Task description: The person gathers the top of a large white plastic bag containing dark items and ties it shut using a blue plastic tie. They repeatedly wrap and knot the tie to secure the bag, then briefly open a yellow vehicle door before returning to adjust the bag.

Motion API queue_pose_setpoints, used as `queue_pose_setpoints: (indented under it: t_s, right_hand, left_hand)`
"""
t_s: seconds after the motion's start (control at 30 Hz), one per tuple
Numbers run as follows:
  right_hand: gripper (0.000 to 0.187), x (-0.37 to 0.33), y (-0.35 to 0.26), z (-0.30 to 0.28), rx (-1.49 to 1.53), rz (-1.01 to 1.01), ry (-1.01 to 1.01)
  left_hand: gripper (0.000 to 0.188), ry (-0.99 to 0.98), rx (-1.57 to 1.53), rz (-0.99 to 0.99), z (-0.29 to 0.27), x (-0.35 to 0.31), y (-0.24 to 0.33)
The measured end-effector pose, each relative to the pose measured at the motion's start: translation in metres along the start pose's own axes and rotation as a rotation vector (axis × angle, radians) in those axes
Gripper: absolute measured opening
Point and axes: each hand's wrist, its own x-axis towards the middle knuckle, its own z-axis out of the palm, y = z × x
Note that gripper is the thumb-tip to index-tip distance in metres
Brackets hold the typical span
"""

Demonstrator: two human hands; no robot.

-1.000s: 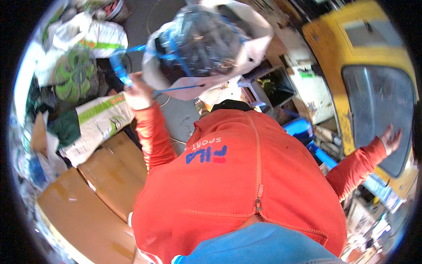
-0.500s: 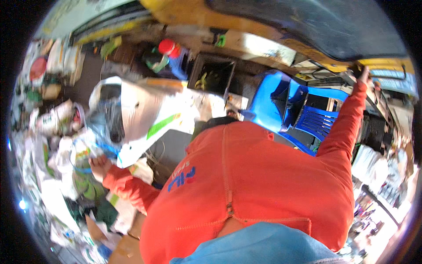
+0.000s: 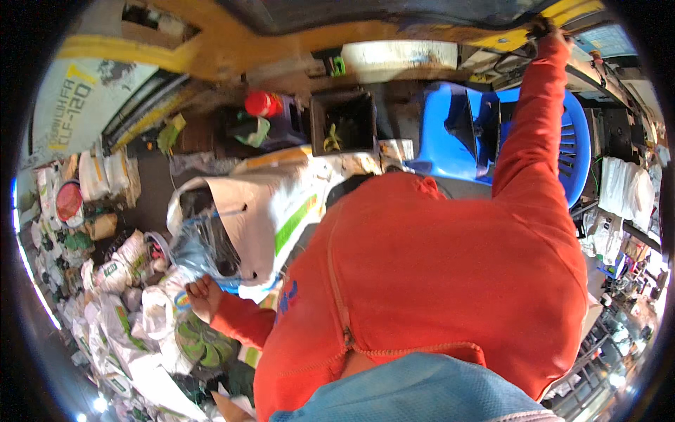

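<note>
My right hand [image 3: 551,36] is raised at the upper right, against the yellow frame [image 3: 578,10] of a large machine. Its fingers look bent around a small dark part there, which I cannot make out. My left hand [image 3: 204,298] hangs low on the left with curled fingers; whether anything small is in them is hidden. Just beyond it lies a large white sack [image 3: 246,218] with clear bluish plastic [image 3: 200,246] bulging from its mouth. A blue plastic chair [image 3: 439,133] stands under my right arm, with dark pieces on it.
A dark square bin [image 3: 343,105] stands ahead, with a red rounded object [image 3: 264,104] to its left. Several filled white bags [image 3: 119,330] and a green patterned bundle [image 3: 204,341] crowd the left floor. More white bags [image 3: 626,190] hang at the right.
My view has turned, so the machine's pale side panel now shows at the upper left. My left hand appears closer to the sack and more curled. My right hand stays at the yellow frame.
</note>
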Motion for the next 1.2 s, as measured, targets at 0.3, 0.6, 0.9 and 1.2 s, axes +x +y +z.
queue_pose_setpoints:
  t_s: [0.3, 0.6, 0.9, 1.2]
  right_hand:
    - [0.014, -0.161, -0.048, 0.102, 0.053, 0.072, -0.317]
    - [0.012, -0.268, -0.129, 0.193, 0.155, -0.302, -1.211]
    - [0.020, -0.029, -0.174, 0.279, 0.840, 0.079, -1.346]
    - [0.042, 0.115, -0.029, 0.520, -0.554, -0.496, -0.790]
  left_hand:
    - [0.017, -0.051, 0.069, 0.018, -0.013, 0.058, -0.013]
    - [0.019, 0.238, 0.160, 0.255, 0.001, 0.035, -0.038]
    - [0.020, 0.476, 0.104, 0.372, 0.037, -0.009, -0.085]
    - [0.021, 0.581, 0.097, 0.439, 0.077, -0.012, -0.091]
